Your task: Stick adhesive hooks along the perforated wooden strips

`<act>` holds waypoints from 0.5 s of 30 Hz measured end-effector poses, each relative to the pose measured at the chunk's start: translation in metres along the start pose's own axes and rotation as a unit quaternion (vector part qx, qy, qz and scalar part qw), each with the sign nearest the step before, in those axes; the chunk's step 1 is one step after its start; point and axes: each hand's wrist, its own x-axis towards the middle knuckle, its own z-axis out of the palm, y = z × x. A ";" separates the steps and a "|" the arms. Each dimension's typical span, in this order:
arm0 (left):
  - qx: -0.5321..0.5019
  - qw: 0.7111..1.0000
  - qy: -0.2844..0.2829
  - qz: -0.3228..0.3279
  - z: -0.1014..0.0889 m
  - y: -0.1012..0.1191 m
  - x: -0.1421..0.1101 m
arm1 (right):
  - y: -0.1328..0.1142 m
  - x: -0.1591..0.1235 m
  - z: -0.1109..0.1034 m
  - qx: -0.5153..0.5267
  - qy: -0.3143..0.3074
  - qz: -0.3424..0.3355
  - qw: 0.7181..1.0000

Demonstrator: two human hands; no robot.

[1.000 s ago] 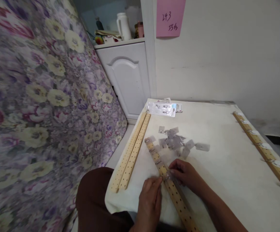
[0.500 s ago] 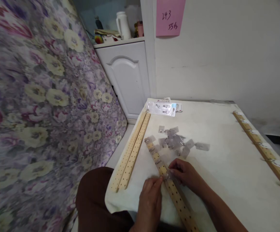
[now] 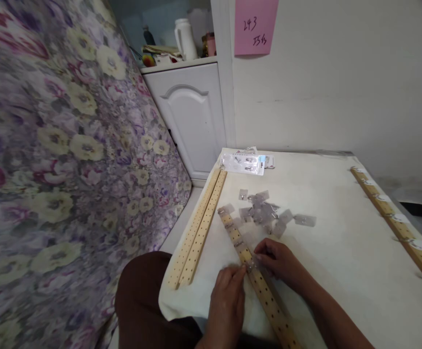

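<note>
A perforated wooden strip (image 3: 265,299) lies slantwise on the white table (image 3: 342,271) in front of me. My left hand (image 3: 227,303) and my right hand (image 3: 280,261) meet over its middle, fingers pinched around a small clear adhesive hook (image 3: 251,264) pressed against the strip. Two more clear hooks sit stuck higher up the same strip. A loose heap of clear hooks (image 3: 265,213) lies just beyond my hands.
Two bare perforated strips (image 3: 198,230) lie side by side along the table's left edge. Another strip with hooks (image 3: 396,223) runs along the right edge. A hook package (image 3: 245,163) lies at the far edge. A floral mattress (image 3: 58,160) stands to the left, a white cabinet (image 3: 192,116) behind.
</note>
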 end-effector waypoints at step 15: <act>0.027 0.999 0.007 0.017 0.002 -0.001 0.002 | 0.004 0.001 0.001 -0.070 0.029 -0.032 0.997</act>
